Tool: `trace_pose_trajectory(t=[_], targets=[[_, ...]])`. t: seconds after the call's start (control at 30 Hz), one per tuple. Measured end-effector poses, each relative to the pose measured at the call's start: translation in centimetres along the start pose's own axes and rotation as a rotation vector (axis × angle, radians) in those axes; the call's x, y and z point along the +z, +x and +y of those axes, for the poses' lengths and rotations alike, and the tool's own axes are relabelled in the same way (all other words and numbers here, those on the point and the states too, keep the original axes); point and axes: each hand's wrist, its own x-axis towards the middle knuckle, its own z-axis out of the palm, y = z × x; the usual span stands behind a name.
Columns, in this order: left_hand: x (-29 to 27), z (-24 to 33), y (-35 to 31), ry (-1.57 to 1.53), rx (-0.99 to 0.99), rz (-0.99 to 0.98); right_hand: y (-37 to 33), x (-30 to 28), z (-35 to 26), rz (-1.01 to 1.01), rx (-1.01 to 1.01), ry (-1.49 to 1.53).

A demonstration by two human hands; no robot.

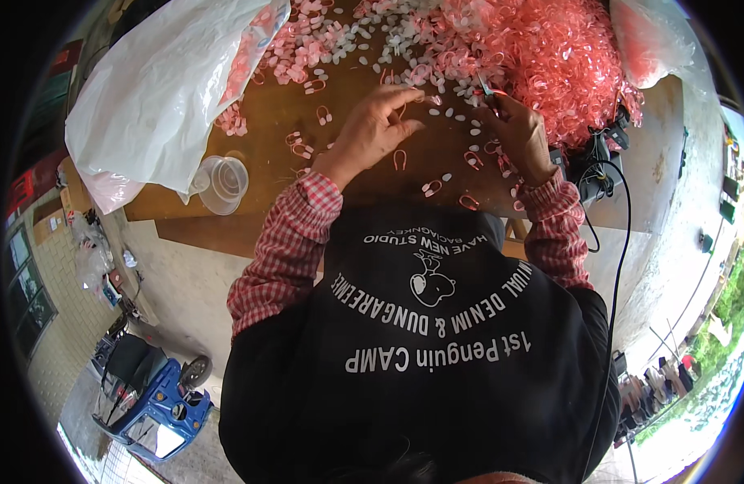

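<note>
My left hand (375, 129) is over the brown table, thumb and forefinger apart. A small pink plastic piece (436, 101) is just past its forefinger tip; whether they touch is unclear. In my right hand (520, 135) is a small cutting tool (486, 85) with a silvery blade and reddish handle, its exact kind partly hidden by the fingers. The blade points at a large heap of pink translucent plastic pieces (549, 60). Loose U-shaped pink pieces (400, 159) lie between and below my hands, and small whitish oval tabs (392, 56) are scattered beyond them.
A white plastic bag (162, 97) covers the table's left side, beside a clear round tub (225, 185). Another clear bag (658, 44) stands at the far right. A black device with cables (594, 165) sits at the right edge. A blue three-wheeled vehicle (158, 403) stands lower left.
</note>
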Motion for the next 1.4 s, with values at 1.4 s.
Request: trace_pose_trajectory(t=[1.4], targets=[[-0.9, -1.1, -2.7, 0.078, -0.160, 0.240, -0.7, 2.8, -2.9, -0.270, 0.331, 0.843]])
